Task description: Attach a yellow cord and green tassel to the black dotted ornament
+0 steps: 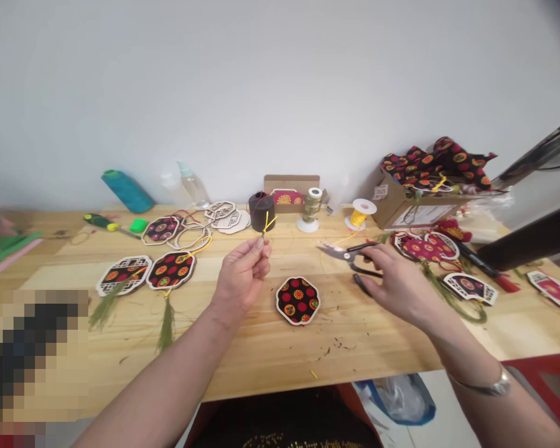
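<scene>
Head view of a wooden table (261, 354), with positions given relative to the patterned fabric disc (297, 300) lying flat near its front edge. The left hand (242, 274) is raised just left of the disc. Its thumb and fingertips (260, 244) are pinched shut on a short yellow cord (267, 223), whose two ends rise and splay above the pinch. The right hand (394, 280) is just right of the disc. Its fingers are curled around the black handles of a pair of scissors (343, 254), whose blades point left, above and to the right of the disc. Whether the scissors rest on the table or are lifted cannot be told. A metal bracelet (490, 386) encircles the right wrist. Beyond the disc, near the wall, stand a dark thread spool (261, 211), a green cord spool (312, 208) and a yellow cord spool (360, 214). Further right is a cardboard box (401, 211) holding patterned cloth. Left of the disc lie two tasselled ornaments (170, 269), side by side and touching. A green-handled screwdriver (107, 224) lies well beyond them.
</scene>
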{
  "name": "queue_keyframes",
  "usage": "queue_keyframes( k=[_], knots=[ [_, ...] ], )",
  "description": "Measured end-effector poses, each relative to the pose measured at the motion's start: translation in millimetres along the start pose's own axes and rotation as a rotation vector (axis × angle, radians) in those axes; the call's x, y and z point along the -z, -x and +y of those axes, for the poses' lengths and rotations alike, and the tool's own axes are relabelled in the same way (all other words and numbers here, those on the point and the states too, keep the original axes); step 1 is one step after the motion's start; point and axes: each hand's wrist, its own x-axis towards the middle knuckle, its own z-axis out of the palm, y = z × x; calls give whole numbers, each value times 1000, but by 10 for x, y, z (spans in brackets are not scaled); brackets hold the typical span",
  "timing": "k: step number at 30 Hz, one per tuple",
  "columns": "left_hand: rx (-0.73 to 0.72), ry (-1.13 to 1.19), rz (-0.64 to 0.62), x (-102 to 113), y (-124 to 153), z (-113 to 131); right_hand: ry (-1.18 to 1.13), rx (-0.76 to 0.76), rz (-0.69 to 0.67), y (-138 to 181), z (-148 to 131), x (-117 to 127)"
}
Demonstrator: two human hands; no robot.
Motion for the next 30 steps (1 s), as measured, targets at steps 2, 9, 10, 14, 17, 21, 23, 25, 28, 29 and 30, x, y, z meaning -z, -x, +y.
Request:
queue_keyframes(
  k=[2,9,10,14,17,21,23,25,28,29,30],
  knots=[
    [1,-8,0,-1,6,3,-3,89,-11,-104,-190,-22],
    [-1,4,-5,-1,11,2,116,273,-72,-398,-602,-218],
    [-2,4,-9,-1,12,2,135,280,-79,-427,-633,-240],
    [3,-3,-1,-7,20,7,196,213,-135,-519,-705,-269],
    [2,3,1,-11,20,11,246,94,-207,-543,-647,-232],
    [11,13,5,-13,17,7,350,-71,-190,-463,-317,-159],
    [24,12,11,-14,18,1,430,-167,-220,-382,-52,-128],
    [39,2,17,-15,21,-8,441,-221,-282,-298,233,-93],
    [51,-21,13,-14,26,-30,393,-241,-391,-216,549,-14],
    [56,-30,11,-13,28,-39,394,-259,-395,-211,590,15],
    [62,-39,10,-11,29,-49,394,-253,-362,-220,588,40]
  ],
)
